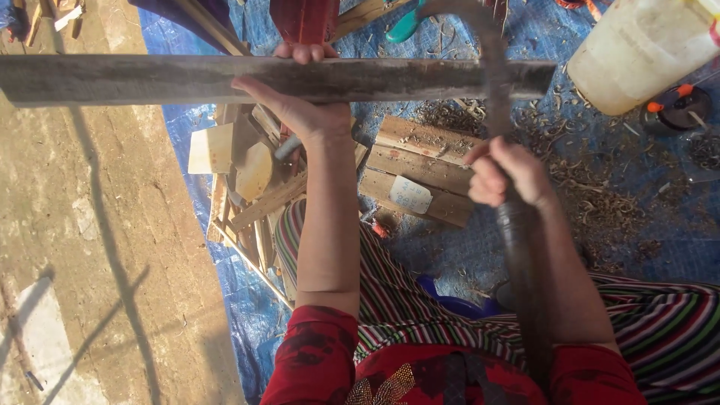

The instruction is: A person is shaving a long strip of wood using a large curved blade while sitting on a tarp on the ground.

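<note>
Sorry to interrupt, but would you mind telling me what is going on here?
A seated person steadies a long grey wooden plank with the left hand, held crosswise above a blue tarp. The right hand grips the dark handle of a curved blade tool, its blade crossing the plank's right end. Wood offcuts and shavings lie below.

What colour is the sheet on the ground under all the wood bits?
Blue. The sheet shows best in the head view, littered with wood shavings.
</note>
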